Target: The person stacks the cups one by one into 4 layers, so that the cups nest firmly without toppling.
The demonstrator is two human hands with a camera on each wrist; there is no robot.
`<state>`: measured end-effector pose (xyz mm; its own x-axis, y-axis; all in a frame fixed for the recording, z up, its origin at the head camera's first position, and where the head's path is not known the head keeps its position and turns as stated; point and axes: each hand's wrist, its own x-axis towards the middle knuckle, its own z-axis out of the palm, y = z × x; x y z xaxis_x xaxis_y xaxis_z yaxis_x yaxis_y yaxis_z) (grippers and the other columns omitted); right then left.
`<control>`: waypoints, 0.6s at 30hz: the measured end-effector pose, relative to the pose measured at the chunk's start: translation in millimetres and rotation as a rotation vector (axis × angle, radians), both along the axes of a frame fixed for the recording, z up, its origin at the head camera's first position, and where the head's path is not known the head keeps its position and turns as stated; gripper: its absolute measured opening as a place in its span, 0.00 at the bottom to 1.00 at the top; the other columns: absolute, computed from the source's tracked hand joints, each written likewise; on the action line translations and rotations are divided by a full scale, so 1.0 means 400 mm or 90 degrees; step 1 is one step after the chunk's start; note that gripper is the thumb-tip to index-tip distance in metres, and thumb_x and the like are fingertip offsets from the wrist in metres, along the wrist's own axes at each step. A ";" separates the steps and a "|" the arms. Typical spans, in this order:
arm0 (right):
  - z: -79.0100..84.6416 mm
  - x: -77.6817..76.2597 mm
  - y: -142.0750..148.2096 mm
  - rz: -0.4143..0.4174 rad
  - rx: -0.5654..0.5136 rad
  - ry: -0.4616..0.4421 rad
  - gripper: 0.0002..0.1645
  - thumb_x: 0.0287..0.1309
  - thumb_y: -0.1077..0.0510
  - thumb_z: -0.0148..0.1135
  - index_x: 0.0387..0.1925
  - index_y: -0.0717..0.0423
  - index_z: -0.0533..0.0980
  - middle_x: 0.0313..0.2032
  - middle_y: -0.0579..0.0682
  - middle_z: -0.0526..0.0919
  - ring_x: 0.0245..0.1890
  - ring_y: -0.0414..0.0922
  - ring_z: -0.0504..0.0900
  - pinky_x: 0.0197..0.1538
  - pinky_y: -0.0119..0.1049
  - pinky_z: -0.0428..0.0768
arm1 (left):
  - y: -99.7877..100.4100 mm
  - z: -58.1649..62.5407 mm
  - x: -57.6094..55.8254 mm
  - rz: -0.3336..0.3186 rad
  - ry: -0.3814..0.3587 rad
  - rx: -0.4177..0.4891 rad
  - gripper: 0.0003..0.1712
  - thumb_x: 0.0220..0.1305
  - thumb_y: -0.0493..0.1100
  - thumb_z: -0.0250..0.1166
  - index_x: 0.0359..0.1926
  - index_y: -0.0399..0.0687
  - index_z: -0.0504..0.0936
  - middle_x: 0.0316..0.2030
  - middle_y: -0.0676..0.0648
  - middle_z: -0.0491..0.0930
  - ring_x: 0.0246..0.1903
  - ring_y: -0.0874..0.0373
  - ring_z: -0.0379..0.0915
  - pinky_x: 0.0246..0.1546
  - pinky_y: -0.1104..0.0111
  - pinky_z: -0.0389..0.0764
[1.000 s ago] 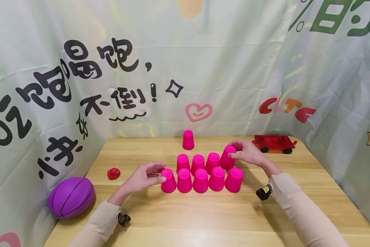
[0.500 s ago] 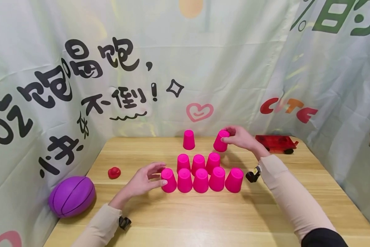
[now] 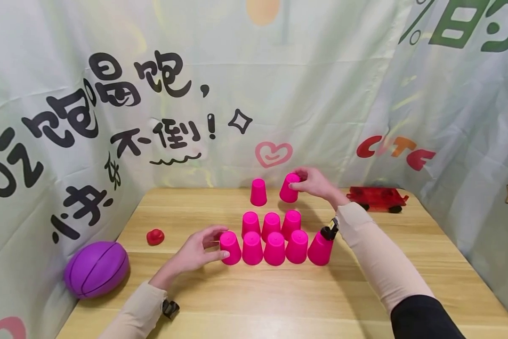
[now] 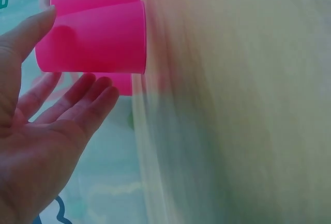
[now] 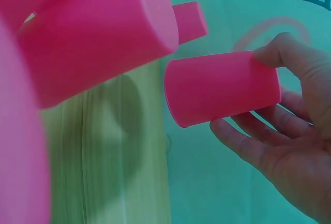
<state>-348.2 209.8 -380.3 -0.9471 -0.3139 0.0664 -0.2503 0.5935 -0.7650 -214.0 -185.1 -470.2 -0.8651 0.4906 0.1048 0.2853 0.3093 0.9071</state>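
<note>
Holding a cup (image 3: 286, 192) over the back of the tabletop (image 3: 254, 301), mouth down, just right of the far cup (image 3: 259, 193), apart from it by a narrow gap and at nearly the same depth. Showing a long axis close to vertical, with a slight lean of the upturned base toward the right grip (image 3: 315, 182). Judging from the right wrist view, lifted a little rather than standing. Having the far cup to the left, on the side away from the palm, and nearer the right grip than the left.

Pinching near the base between thumb and fingers, spread only as wide as the held cup. Spanning the leftmost front cup (image 3: 230, 247) with the left grip (image 3: 196, 249), thumb on the near side, fingers relaxed and gripping nothing; cannot tell whether touching.

Seeing, closer in, a middle row (image 3: 271, 223) of three and a front row (image 3: 275, 248) of five, all mouth down, with the rightmost partly hidden by a wrist camera (image 3: 329, 230). Finding, farther out, a red car (image 3: 376, 197) to the right, and a small red toy (image 3: 155, 237) and a purple ball (image 3: 96, 269) to the left.
</note>
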 end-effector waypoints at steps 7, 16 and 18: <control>-0.017 -0.029 -0.031 0.017 -0.016 -0.012 0.29 0.66 0.58 0.70 0.64 0.68 0.76 0.57 0.66 0.83 0.50 0.55 0.84 0.50 0.41 0.88 | 0.001 -0.003 0.005 -0.001 -0.022 0.010 0.39 0.62 0.45 0.79 0.71 0.46 0.73 0.64 0.40 0.80 0.64 0.39 0.79 0.67 0.43 0.78; -0.026 -0.053 -0.056 0.038 -0.026 -0.037 0.27 0.66 0.59 0.69 0.63 0.68 0.77 0.55 0.66 0.83 0.48 0.52 0.84 0.54 0.45 0.89 | 0.010 -0.014 0.010 0.006 -0.033 0.007 0.38 0.63 0.44 0.78 0.71 0.50 0.74 0.64 0.42 0.80 0.64 0.41 0.79 0.68 0.47 0.79; -0.030 -0.058 -0.059 0.044 -0.027 -0.049 0.27 0.67 0.59 0.69 0.63 0.68 0.76 0.56 0.66 0.83 0.49 0.54 0.84 0.57 0.50 0.88 | 0.012 -0.014 0.012 0.013 -0.038 0.005 0.37 0.62 0.44 0.78 0.70 0.51 0.75 0.63 0.43 0.81 0.64 0.41 0.80 0.68 0.48 0.79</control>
